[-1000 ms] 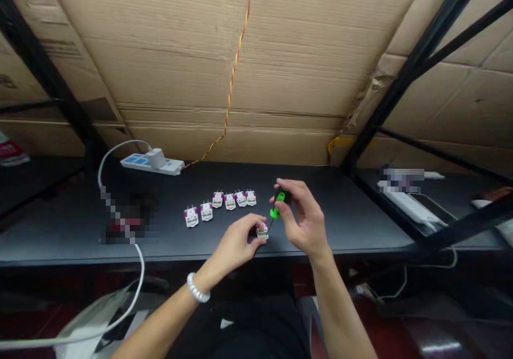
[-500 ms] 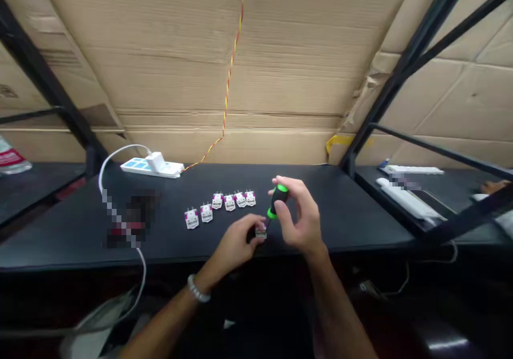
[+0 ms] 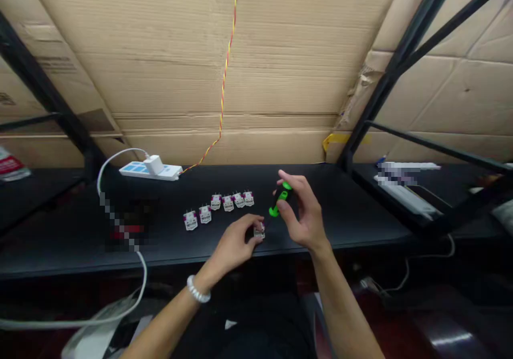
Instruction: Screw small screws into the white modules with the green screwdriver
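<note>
My left hand pinches a small white plug part against the black tabletop, close to its front edge. My right hand is wrapped round the handle of a black and green screwdriver, which leans with its lower end toward that part. The screwdriver's dark shaft is hard to make out against the table, so I cannot tell whether its tip touches the part. Several similar white plug parts with purple sides and metal prongs stand in an uneven row to the left and beyond my hands.
A white power strip with a white plug adapter lies at the back left. From it a white cable runs over the table's front edge. Black metal frames rise at both sides, with cardboard behind.
The screwdriver has turned in my right hand, showing a different side of its handle, and sits slightly to the right and farther from the part. My left hand keeps its pinch.
</note>
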Available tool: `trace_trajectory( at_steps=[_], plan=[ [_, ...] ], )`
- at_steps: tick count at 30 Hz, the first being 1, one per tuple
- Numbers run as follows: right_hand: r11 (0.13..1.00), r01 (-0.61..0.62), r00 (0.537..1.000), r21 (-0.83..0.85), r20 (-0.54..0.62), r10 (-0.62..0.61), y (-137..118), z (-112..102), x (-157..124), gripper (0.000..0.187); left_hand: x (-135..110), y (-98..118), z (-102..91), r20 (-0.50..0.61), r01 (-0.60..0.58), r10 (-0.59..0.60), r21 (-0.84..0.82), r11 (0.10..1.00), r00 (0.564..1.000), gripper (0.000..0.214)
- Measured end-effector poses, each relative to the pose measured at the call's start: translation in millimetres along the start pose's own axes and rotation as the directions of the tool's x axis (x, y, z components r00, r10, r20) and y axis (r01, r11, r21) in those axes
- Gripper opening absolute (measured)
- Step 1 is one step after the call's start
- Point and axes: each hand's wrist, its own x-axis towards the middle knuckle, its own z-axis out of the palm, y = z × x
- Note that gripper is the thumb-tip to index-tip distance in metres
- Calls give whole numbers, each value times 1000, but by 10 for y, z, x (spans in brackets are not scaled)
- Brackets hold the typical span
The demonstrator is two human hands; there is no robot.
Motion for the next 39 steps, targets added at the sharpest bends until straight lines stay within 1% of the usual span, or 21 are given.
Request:
trace_trajectory(
  at_steps=[2,4,8,10,14,16,18,20,21,24,25,27,29,30,32,35,37,39],
  plan=[
    [995,-9,998,97,65,2,-33,32,-6,54,0,-2,-1,-3,-13,13,-5,1000,1000,13],
    [993,-8,997,117,72,0,-59,71,-2,55,-1,-4,0,-8,-27,27,-3,1000,1000,12],
    [994,88,996,-59,-31,-90,-100,114,19,54,-8,-10,8,-18,-27,28,13,1000,999,13],
    [991,103,994,-84,-17,-105,-117,115,23,53,-10,-12,13,-22,-17,17,16,1000,1000,14],
    [995,30,995,95,91,-39,-135,103,15,51,-5,-8,15,-9,-28,28,4,1000,1000,15],
    [996,26,998,82,60,-31,-136,98,15,47,-3,-5,13,-8,-34,34,0,999,999,14],
    [998,59,998,-17,-11,-59,-139,93,20,45,-3,-2,10,-10,-26,26,5,1000,1000,14],
    [993,83,996,-80,-34,-86,-146,89,25,46,-3,3,7,-16,-18,18,19,1000,1000,14],
    [994,84,996,-68,-14,-85,-151,89,25,47,-2,6,5,-15,-18,19,22,1000,1000,14],
    [997,35,996,62,75,-40,-169,100,24,49,-1,15,2,-5,-26,26,16,1000,1000,14],
    [996,24,997,87,78,-31,-173,105,25,49,-1,14,2,-1,-25,25,15,1000,1000,14],
    [998,41,999,48,18,-42,-178,113,31,46,-2,7,5,-4,-30,30,15,999,1000,14],
    [996,75,996,-57,-51,-78,-176,117,37,44,-3,-6,9,-14,-33,33,22,999,999,15],
    [993,81,994,-91,-63,-87,-173,117,38,44,-3,-11,11,-17,-35,35,23,999,999,15],
    [995,67,997,-79,-43,-70,-160,117,33,43,-3,-19,14,-14,-35,35,23,999,999,14],
    [999,3,1000,32,-12,-3,-134,121,22,43,-3,-19,15,-2,-37,37,9,999,999,13],
    [1000,10,998,1,-55,-10,-122,117,23,41,-4,-14,14,-3,-38,38,4,999,999,13],
    [995,48,993,-92,-102,-57,-122,105,29,43,-4,-6,11,-9,-34,34,9,999,999,14]
  ],
)
